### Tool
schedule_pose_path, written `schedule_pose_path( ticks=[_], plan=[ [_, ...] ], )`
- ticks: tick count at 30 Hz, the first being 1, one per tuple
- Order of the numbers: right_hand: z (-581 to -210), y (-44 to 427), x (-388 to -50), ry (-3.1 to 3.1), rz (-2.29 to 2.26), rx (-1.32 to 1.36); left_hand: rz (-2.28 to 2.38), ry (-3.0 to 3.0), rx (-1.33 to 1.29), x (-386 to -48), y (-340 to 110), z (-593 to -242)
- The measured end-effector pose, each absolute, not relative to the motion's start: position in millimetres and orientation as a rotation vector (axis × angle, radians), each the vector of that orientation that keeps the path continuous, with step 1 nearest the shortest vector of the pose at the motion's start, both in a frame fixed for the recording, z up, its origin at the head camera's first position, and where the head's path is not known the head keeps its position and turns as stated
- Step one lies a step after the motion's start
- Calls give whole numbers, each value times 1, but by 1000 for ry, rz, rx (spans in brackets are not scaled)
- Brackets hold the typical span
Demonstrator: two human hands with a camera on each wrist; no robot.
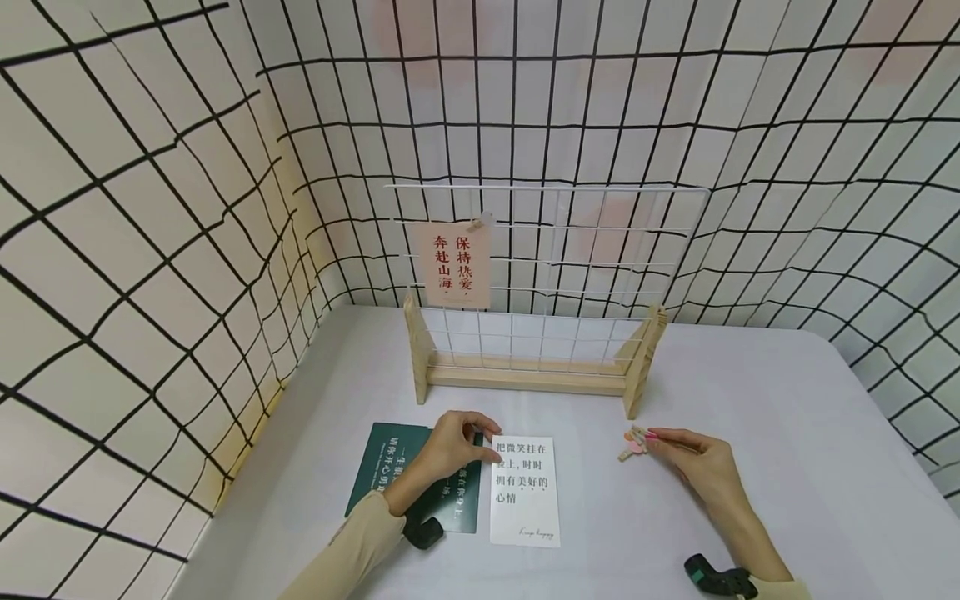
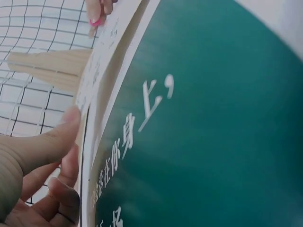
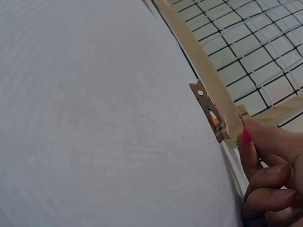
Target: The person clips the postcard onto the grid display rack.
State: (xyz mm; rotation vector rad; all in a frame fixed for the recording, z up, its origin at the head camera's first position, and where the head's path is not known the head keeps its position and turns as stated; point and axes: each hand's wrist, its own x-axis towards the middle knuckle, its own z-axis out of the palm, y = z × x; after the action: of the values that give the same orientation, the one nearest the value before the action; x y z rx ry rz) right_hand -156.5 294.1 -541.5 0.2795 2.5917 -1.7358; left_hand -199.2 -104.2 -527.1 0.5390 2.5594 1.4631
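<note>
My left hand (image 1: 450,450) reaches over the green cards (image 1: 386,454), its thumb and index fingertips slightly apart at the upper left edge of a white card (image 1: 525,500) lying flat. In the left wrist view the thumb of the left hand (image 2: 38,161) touches the card's edge, beside the large green card (image 2: 203,118). At the right, my right hand (image 1: 701,467) pinches a small wooden clothespin between thumb and index finger, above a few others (image 1: 628,455). The right wrist view shows the right hand (image 3: 272,165) holding it near another clothespin (image 3: 206,101) on the table.
A white wire rack (image 1: 555,287) on a wooden base (image 1: 525,379) stands behind the cards. A pink card (image 1: 453,279) hangs on its left part under a clip (image 1: 476,225). Black wire mesh surrounds the table (image 1: 780,400) at the back and sides.
</note>
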Motion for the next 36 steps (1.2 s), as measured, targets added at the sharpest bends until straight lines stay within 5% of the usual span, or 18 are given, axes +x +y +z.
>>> schedule_pose_path(
  ticks=[36],
  plan=[
    [-540,291,-154,2567,-1859,305,1919,2472,611,-206,-96,-513]
  ],
)
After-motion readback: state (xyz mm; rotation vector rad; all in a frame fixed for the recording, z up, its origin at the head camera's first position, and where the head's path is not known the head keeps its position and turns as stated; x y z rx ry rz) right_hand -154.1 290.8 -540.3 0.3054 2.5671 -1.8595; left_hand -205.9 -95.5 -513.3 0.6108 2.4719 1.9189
